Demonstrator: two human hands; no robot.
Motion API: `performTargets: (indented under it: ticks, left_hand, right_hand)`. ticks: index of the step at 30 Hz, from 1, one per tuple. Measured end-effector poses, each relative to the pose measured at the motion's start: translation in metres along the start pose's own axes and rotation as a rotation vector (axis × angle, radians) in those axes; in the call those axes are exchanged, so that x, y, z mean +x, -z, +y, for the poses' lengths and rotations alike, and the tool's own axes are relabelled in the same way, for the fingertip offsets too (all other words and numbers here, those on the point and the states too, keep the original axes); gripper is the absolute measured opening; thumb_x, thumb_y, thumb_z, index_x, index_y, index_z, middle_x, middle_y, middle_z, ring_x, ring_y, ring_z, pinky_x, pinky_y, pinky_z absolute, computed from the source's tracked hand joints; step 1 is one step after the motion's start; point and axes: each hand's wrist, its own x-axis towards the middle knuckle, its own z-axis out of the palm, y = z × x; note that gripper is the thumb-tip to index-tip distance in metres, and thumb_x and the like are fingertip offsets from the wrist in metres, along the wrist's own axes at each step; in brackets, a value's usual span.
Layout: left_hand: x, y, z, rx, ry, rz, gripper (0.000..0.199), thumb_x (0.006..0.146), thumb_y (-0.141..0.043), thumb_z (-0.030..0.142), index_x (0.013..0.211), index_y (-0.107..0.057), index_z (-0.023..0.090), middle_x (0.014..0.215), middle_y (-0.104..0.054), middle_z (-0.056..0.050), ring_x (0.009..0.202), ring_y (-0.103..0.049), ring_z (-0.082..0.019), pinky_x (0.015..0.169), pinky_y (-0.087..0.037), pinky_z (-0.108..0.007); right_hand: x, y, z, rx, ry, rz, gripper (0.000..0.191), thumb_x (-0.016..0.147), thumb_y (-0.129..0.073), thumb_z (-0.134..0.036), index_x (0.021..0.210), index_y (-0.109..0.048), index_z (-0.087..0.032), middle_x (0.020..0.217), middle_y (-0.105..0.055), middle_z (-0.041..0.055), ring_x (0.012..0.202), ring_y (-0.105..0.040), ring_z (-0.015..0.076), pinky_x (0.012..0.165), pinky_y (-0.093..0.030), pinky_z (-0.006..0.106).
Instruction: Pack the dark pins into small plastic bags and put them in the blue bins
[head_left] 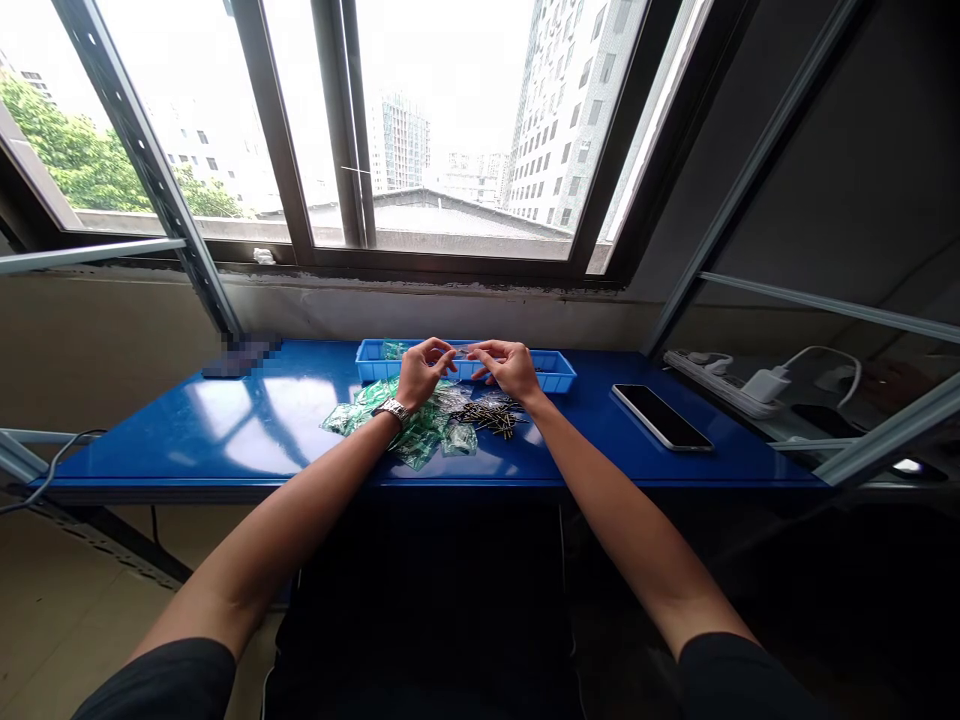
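Observation:
My left hand and my right hand are raised close together over a blue plastic tray. Between their fingertips they pinch a small clear plastic bag, which is hard to make out. A heap of green-tinted plastic packets lies on the table below my left hand, partly under that wrist. Just to its right, beneath my right hand, is a pile of small dark metal pins or screws. A green-tinted packet lies inside the tray.
The blue tabletop runs along below an open window, with its front edge near my body. A black smartphone lies to the right, and a blurred dark object sits at the back left. A white power strip sits beyond the table's right end.

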Motion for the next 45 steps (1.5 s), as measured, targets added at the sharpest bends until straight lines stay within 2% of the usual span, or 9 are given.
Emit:
performTargets:
  ticks: [8, 12, 17, 20, 24, 29, 34, 37, 45]
  left_hand:
    - [0.003, 0.002, -0.003, 0.088, -0.106, 0.064, 0.014, 0.092, -0.067, 0.023, 0.105, -0.071, 0.019, 0.110, -0.078, -0.009, 0.104, -0.075, -0.023, 0.080, -0.059, -0.031]
    - [0.002, 0.002, -0.001, 0.116, -0.089, 0.056, 0.018, 0.094, -0.069, 0.036, 0.095, -0.072, 0.018, 0.092, -0.078, -0.008, 0.084, -0.073, -0.020, 0.068, -0.054, -0.027]
    - [0.001, 0.001, 0.000, 0.111, -0.018, 0.011, 0.036, 0.096, -0.064, 0.048, 0.078, -0.065, 0.018, 0.057, -0.059, 0.000, 0.050, -0.051, -0.012, 0.049, -0.036, -0.024]
    - [0.001, 0.001, 0.000, 0.104, -0.015, 0.021, 0.034, 0.099, -0.058, 0.046, 0.083, -0.066, 0.018, 0.061, -0.060, 0.000, 0.054, -0.053, -0.013, 0.053, -0.039, -0.024]
    - [0.002, 0.001, 0.001, 0.100, -0.013, 0.047, 0.033, 0.102, -0.051, 0.043, 0.090, -0.068, 0.018, 0.065, -0.063, -0.001, 0.060, -0.059, -0.014, 0.057, -0.042, -0.024]
    - [0.001, 0.001, 0.001, 0.114, -0.008, 0.027, 0.033, 0.102, -0.051, 0.041, 0.087, -0.068, 0.018, 0.064, -0.063, -0.001, 0.059, -0.059, -0.014, 0.057, -0.042, -0.025]
    - [0.000, 0.001, 0.002, 0.127, -0.004, 0.027, 0.032, 0.101, -0.051, 0.040, 0.086, -0.069, 0.018, 0.063, -0.064, -0.001, 0.057, -0.058, -0.014, 0.056, -0.041, -0.025]
    - [0.000, 0.002, 0.003, 0.127, -0.006, 0.020, 0.031, 0.100, -0.051, 0.039, 0.085, -0.069, 0.018, 0.063, -0.065, -0.002, 0.059, -0.060, -0.014, 0.057, -0.042, -0.024]
    - [-0.001, 0.002, 0.004, 0.144, -0.005, 0.012, 0.030, 0.099, -0.052, 0.038, 0.084, -0.069, 0.017, 0.062, -0.064, -0.002, 0.057, -0.060, -0.014, 0.055, -0.041, -0.024]
  right_hand:
    - [0.002, -0.001, 0.003, 0.023, 0.056, 0.034, 0.044, 0.087, -0.074, -0.048, 0.119, -0.079, -0.019, 0.121, -0.076, 0.0116, 0.079, -0.080, 0.0251, 0.048, -0.060, 0.027]
    - [0.001, 0.000, 0.001, 0.002, 0.048, 0.025, 0.042, 0.086, -0.075, -0.052, 0.108, -0.082, -0.017, 0.102, -0.080, 0.0111, 0.066, -0.076, 0.0204, 0.048, -0.057, 0.025]
    - [0.000, 0.001, -0.001, 0.035, -0.030, -0.091, 0.041, 0.087, -0.072, -0.055, 0.082, -0.078, -0.015, 0.060, -0.068, 0.0034, 0.044, -0.061, 0.0134, 0.041, -0.047, 0.022]
    - [0.002, 0.002, 0.001, 0.087, -0.079, -0.074, 0.042, 0.086, -0.073, -0.056, 0.081, -0.077, -0.014, 0.060, -0.067, 0.0033, 0.044, -0.059, 0.0128, 0.041, -0.047, 0.022]
    - [0.008, 0.004, 0.009, 0.148, -0.205, 0.112, 0.038, 0.082, -0.077, -0.050, 0.076, -0.074, -0.013, 0.063, -0.071, 0.0076, 0.046, -0.062, 0.0134, 0.042, -0.049, 0.022]
    - [0.010, 0.010, 0.013, 0.163, -0.300, 0.160, 0.029, 0.089, -0.071, -0.040, 0.096, -0.078, -0.012, 0.086, -0.079, 0.0122, 0.057, -0.070, 0.0141, 0.048, -0.053, 0.021]
    - [0.006, 0.020, 0.001, -0.332, -0.175, -0.060, 0.031, 0.092, -0.069, -0.041, 0.088, -0.082, -0.013, 0.064, -0.072, 0.0074, 0.047, -0.060, 0.0144, 0.047, -0.047, 0.025]
    - [0.003, 0.026, -0.009, -0.694, -0.123, -0.190, 0.027, 0.089, -0.073, -0.040, 0.080, -0.082, -0.016, 0.073, -0.076, 0.0096, 0.063, -0.068, 0.0194, 0.060, -0.051, 0.027]
    - [-0.003, 0.024, -0.025, -1.006, -0.316, -0.406, 0.032, 0.081, -0.082, -0.050, 0.080, -0.082, -0.019, 0.088, -0.078, 0.0110, 0.080, -0.071, 0.0234, 0.073, -0.053, 0.030]
